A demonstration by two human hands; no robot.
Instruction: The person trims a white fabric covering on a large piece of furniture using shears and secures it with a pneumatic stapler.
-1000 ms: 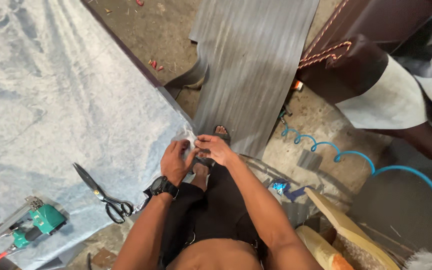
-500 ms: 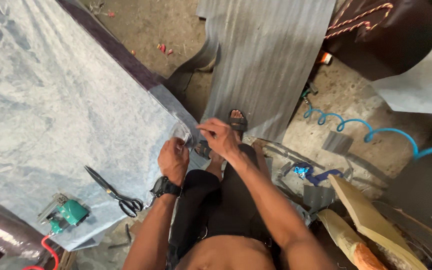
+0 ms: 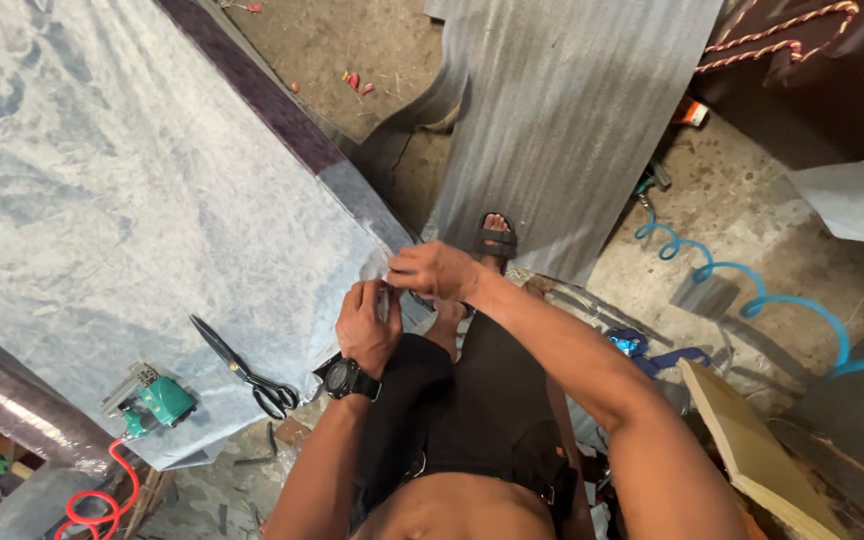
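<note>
I note the stapler [image 3: 152, 402] and scissors [image 3: 247, 370] lying on the bench at 8 o'clock, unmoved. The left hand [image 3: 367, 322] and right hand [image 3: 437, 270] have risen slightly, fingers pinched narrow on the grey sheet [image 3: 152, 200] at its corner, now pulled tighter.

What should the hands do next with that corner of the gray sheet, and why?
Probably pull the sheet corner snug over the edge: both the left hand and right hand pinch it there, and it looks bunched.
</note>
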